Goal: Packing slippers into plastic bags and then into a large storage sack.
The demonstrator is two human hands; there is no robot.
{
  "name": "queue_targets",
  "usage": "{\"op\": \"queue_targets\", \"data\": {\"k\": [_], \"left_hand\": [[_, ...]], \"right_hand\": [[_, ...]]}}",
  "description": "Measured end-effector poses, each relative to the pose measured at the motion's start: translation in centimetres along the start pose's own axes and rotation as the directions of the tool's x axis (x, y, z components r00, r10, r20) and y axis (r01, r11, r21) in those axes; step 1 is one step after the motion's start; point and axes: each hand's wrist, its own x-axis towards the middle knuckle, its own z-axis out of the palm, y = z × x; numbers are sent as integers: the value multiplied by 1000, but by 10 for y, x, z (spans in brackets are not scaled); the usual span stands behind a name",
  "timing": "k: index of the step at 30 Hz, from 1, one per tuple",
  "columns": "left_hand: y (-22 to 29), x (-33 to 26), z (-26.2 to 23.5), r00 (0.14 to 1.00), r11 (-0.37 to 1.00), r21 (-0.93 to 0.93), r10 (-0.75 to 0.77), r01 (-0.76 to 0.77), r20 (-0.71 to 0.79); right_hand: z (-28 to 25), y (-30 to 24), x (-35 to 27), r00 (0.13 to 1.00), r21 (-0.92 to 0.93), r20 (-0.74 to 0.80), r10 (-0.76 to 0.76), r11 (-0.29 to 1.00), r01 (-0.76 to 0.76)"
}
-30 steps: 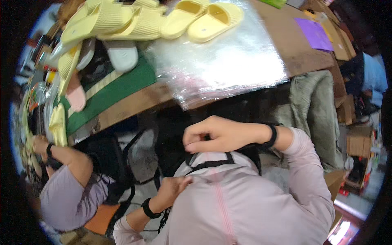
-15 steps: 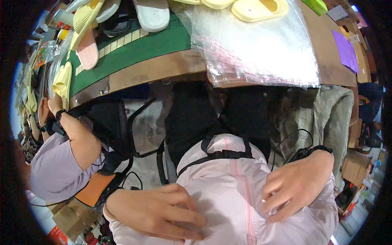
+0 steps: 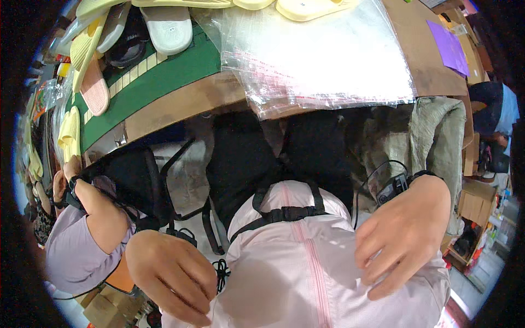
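Observation:
My left hand [image 3: 172, 276] hangs at the left side of my pale pink jacket [image 3: 273, 262], its fingers loosely bent downward and slightly apart. Nothing shows in it. My right hand [image 3: 402, 240] hovers over the jacket's right side with fingers spread and bent, also holding nothing. A black strap with a small device [image 3: 394, 188] sits at my right wrist. A buckled black strap [image 3: 284, 214] crosses the jacket above its pink zip [image 3: 314, 273]. Clear plastic bags [image 3: 322, 60] lie stacked on the table in front, with yellow slippers [image 3: 311, 8] at their far edge.
On the green mat [image 3: 180, 71] at left lie a white slipper [image 3: 167, 33], a pink slipper [image 3: 95, 93] and a black slipper [image 3: 128, 46]. A co-worker in a lilac shirt [image 3: 82, 251] holds a yellow slipper [image 3: 69, 134]. Purple sheet [image 3: 448, 47] at right; cardboard boxes [image 3: 474, 203] beyond.
My left hand has moved left, away from the jacket's front, and turned downward. My right hand stays nearly in place. The table and its things have shifted left and up in view.

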Motion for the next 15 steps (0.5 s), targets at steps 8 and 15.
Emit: {"op": "queue_targets", "data": {"k": [8,15], "left_hand": [[-3,-11,0,991,978,-183,117,-103,65],[-2,-7,-6,988,974,-204,122,-100,97]], "right_hand": [[5,3,-14,972,92,228,-56,995,36],[9,-10,-3,894,107,383,-233,972,207]]}}
